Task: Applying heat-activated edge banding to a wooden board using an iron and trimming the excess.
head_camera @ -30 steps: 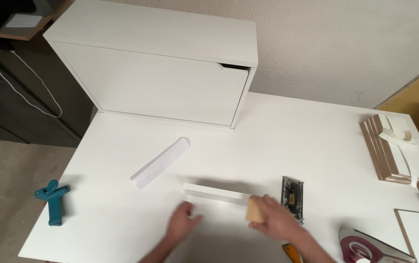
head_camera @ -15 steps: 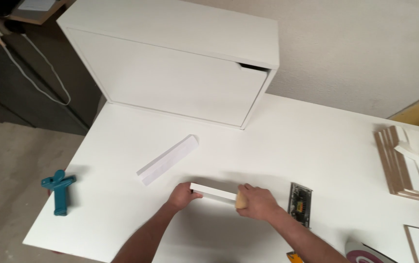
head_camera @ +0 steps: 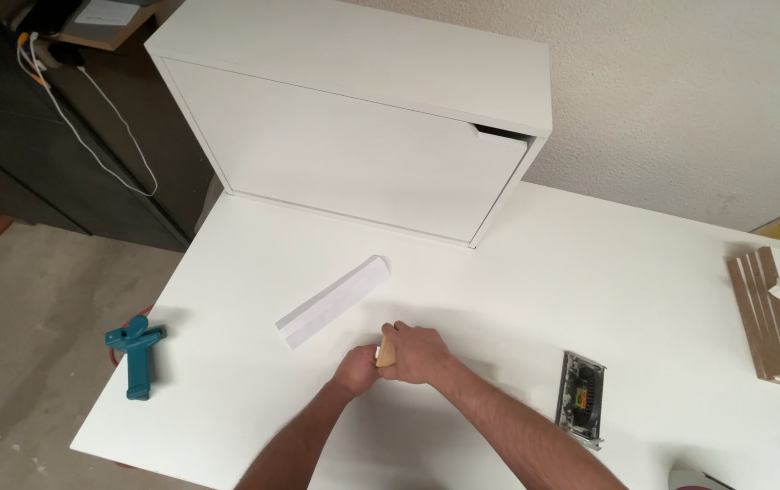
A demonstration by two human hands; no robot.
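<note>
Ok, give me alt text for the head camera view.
Both hands, left and right, meet on a small wooden block on a white table. Nearby lie a white strip, a teal clamp and a white cabinet.

Soft, even light is filling the scene, leaving the white table (head_camera: 589, 272) bright but not glaring. The cabinet (head_camera: 354, 118) is casting a faint shadow at its base, and the strip (head_camera: 334, 300) is throwing a thin one. Focus is holding sharp throughout, with edges bending slightly outward.
</note>
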